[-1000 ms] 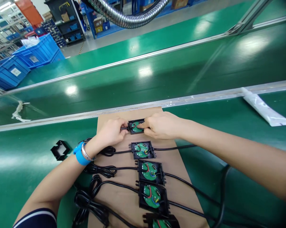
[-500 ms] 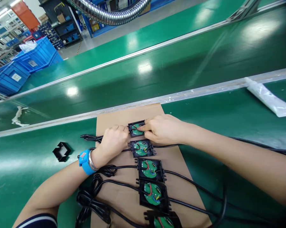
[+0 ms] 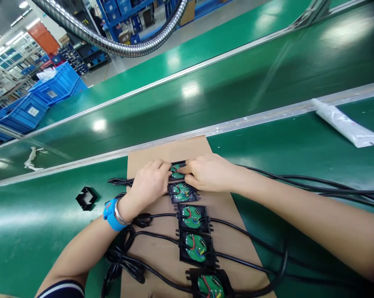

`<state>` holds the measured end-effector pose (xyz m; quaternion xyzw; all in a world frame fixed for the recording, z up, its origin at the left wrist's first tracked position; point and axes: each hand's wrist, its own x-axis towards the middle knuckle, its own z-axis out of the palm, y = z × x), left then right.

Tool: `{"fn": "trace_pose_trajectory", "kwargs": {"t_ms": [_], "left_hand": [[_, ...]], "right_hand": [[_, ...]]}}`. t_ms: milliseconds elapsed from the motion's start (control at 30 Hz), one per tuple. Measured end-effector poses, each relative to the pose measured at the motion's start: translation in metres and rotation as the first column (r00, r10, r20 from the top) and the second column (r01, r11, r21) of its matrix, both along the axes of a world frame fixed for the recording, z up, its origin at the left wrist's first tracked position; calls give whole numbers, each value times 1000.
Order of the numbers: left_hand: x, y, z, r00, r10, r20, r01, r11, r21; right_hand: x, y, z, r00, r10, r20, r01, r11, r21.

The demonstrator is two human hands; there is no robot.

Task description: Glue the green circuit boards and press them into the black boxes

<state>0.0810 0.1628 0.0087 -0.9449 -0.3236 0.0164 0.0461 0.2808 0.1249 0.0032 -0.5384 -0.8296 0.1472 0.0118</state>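
Both hands meet over the top black box point(image 3: 177, 170) at the far end of the cardboard sheet point(image 3: 162, 252) on the green surface point(image 3: 34, 231). The left hand point(image 3: 149, 182) curls against its left edge, while the right hand point(image 3: 205, 171) pinches at its green board with fingertips point(image 3: 181, 169) together. Four more open boxes point(image 3: 191, 217) line up just below, their black cables point(image 3: 137, 223) trailing out both ways.

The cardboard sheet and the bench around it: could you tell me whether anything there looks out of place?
One black bracket lies alone on the green bench, left of the cardboard sheet, apart from the row of black housings. A white tube lies far right.
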Motion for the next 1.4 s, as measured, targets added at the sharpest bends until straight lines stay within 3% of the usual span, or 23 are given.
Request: {"fn": "trace_pose_trajectory", "kwargs": {"t_ms": [133,267,400,567,733,867,933,1000,1100,1233,1400], "left_hand": [[2,7,-12,975,-205,86,214,970,-112],[6,12,-11,969,-207,136,229,958,-172],[6,10,-7,961,-190,199,233,948,-217],[4,6,-16,953,-258,158,288,933,-216],[4,4,-25,960,-238,147,264,943,-200],[6,3,-28,956,-247,159,272,949,-161],[6,3,-28,952,-258,162,283,946,-157],[6,3,-29,951,-265,159,289,944,-159],[7,4,-29,952,-260,160,285,944,-164],[7,4,-28,953,-236,189,271,944,-187],[10,-1,-26,950,-247,189,278,948,-158]], "right_hand": [[0,0,0,1000,-18,0,18,999,-32],[4,4,0,999,-25,-26,23,998,-64],[21,6,1,981,39,-188,-54,996,-76],[37,-1,-2,929,-105,-354,63,990,-127],[32,-6,0,943,-164,-289,128,982,-140],[30,-1,-3,958,-121,-260,44,958,-282],[30,0,-12,941,-73,-332,8,981,-192],[31,-1,-25,925,-21,-380,32,999,24],[33,-3,-44,941,34,-336,41,976,213],[37,-3,-49,974,62,-218,-18,980,198],[29,0,-30,996,78,-44,-70,984,165]]}}
